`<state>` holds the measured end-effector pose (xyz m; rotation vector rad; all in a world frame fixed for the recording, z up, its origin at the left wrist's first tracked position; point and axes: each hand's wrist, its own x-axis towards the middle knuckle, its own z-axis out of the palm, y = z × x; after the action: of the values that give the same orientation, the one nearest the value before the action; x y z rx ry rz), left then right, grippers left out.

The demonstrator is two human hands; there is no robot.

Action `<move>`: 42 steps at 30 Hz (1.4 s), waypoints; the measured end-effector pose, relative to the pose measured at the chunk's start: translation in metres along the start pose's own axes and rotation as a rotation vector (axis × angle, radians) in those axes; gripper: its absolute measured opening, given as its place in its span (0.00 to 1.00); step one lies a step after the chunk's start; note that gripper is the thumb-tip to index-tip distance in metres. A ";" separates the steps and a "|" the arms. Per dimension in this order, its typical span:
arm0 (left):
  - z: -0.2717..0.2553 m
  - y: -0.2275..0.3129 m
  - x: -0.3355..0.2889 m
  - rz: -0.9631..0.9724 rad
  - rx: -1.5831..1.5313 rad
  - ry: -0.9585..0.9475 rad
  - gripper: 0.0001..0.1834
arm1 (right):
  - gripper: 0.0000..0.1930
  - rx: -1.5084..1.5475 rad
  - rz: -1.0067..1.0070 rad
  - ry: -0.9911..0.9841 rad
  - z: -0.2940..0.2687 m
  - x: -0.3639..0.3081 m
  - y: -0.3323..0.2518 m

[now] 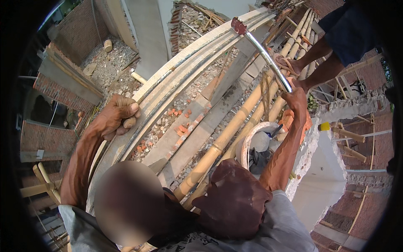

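Note:
My right hand (295,98) is closed around the handle end of a hammer (268,59). Its shaft is shiny metal and its dark red head reaches up and left, over the far part of a long pale board (168,80). Dark lengthwise strips run along that board, which looks curved in this wide view. At the board's near left edge my left hand (119,116) is closed, fingers curled against it and thumb folded over. Whether anything small is inside those fingers is hidden.
Thick bamboo poles (226,136) run beside the board, above rubble. A white bucket (247,145) with bags and tools stands near my right forearm, beside orange brick pieces (289,120). Another person's bare legs (319,56) are at upper right. Broken wall edges (308,155) lie right.

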<state>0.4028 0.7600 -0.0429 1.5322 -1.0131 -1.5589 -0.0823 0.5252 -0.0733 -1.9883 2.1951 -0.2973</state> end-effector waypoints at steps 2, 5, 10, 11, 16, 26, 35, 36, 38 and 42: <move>-0.004 0.002 0.003 0.071 -0.032 -0.165 0.20 | 0.18 0.059 -0.074 -0.008 0.003 0.004 0.014; -0.016 -0.008 0.007 0.083 -0.127 -0.269 0.21 | 0.19 0.039 -0.103 0.013 0.010 0.012 0.027; -0.021 -0.032 0.012 0.153 -0.237 -0.283 0.16 | 0.16 0.166 -0.265 -0.077 0.027 0.035 0.017; -0.017 -0.029 0.012 0.129 -0.230 -0.220 0.14 | 0.16 0.146 -0.291 -0.083 0.034 0.044 0.012; -0.008 -0.014 0.005 0.120 -0.223 -0.238 0.12 | 0.17 0.033 -0.293 -0.060 0.058 0.067 0.009; -0.015 -0.030 0.015 0.221 -0.220 -0.236 0.10 | 0.19 -0.072 -0.196 0.048 0.017 0.023 0.034; -0.007 -0.006 0.006 0.081 -0.142 -0.047 0.11 | 0.18 -0.151 0.042 0.180 0.034 -0.008 -0.008; -0.007 -0.007 0.007 0.063 -0.150 -0.039 0.11 | 0.17 -0.155 0.050 0.192 0.035 -0.009 -0.010; -0.007 -0.009 0.007 0.078 -0.134 -0.033 0.11 | 0.17 -0.164 0.054 0.218 0.037 -0.011 -0.011; -0.007 -0.008 0.006 0.062 -0.128 -0.018 0.11 | 0.17 -0.161 0.084 0.209 0.041 -0.012 -0.011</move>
<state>0.4099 0.7580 -0.0528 1.3892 -0.9438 -1.5660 -0.0604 0.5347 -0.1106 -2.0202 2.4972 -0.3404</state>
